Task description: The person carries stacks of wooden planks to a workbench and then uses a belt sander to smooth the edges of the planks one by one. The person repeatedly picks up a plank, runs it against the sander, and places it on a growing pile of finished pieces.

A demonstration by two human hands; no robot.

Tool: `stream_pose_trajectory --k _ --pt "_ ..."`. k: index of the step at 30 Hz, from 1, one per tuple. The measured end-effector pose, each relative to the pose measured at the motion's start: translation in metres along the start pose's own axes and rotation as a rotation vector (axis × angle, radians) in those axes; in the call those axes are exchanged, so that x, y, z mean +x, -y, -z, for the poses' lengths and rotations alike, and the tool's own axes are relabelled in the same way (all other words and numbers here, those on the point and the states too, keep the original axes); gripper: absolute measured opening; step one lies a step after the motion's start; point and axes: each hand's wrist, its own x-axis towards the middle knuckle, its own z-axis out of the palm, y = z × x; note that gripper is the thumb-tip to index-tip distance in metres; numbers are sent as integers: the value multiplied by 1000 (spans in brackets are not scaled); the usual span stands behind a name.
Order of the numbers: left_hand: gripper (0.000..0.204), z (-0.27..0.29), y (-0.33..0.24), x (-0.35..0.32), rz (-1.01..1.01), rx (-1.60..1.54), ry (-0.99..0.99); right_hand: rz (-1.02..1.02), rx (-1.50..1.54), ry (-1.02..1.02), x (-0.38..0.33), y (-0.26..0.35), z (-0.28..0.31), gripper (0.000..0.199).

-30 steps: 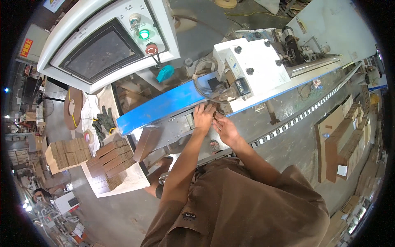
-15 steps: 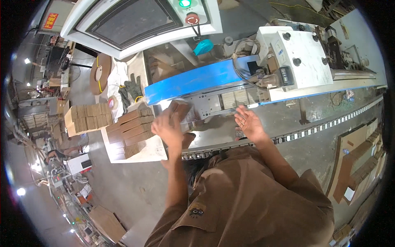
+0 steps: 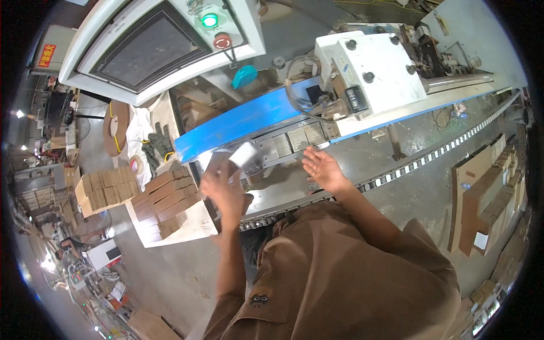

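My left hand (image 3: 222, 190), smeared by motion, is closed on brown cardboard pieces (image 3: 216, 162) at the left end of the machine's metal track (image 3: 266, 157). A pale, white-looking piece (image 3: 243, 154) shows just beyond its fingers; I cannot tell whether the hand grips it too. Palm up and fingers stretched, my right hand (image 3: 323, 169) is empty at the front edge of the track. Beside its fingertips, several cardboard blocks (image 3: 297, 139) sit in the track. Stacked brown cardboard strips (image 3: 170, 195) lie on a white table (image 3: 190, 232) left of my left hand.
A blue guard (image 3: 238, 124) runs behind the track to a white machine housing (image 3: 374, 68). A control panel (image 3: 153, 48) overhangs the back left. More cardboard stacks (image 3: 110, 187) and dark gloves (image 3: 158, 148) lie at left. A chain-like conveyor strip (image 3: 430, 152) curves along the front.
The whole view has shifted, so the machine sits further left. My left hand has turned the cardboard, and a pale surface now shows. My right hand stays open by the track.
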Motion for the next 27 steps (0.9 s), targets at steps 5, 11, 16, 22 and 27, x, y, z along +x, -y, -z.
stream_pose_trajectory --k 5,11,16,22,27 --pt "38 -84 -52 -1 -169 -179 117 -13 -54 -63 1 -2 -8 45" --pt "30 -150 -64 12 -261 -198 -25 14 1 37 35 -16 -19 40" --pt "25 -154 -62 18 -262 -233 -44 46 23 -12 57 -17 -41 40" --pt "30 -151 -34 13 -319 -163 16 112 153 -6 59 -23 -49 31" --pt "40 -146 -28 17 -330 -215 118 108 215 -23 54 -20 -54 39"
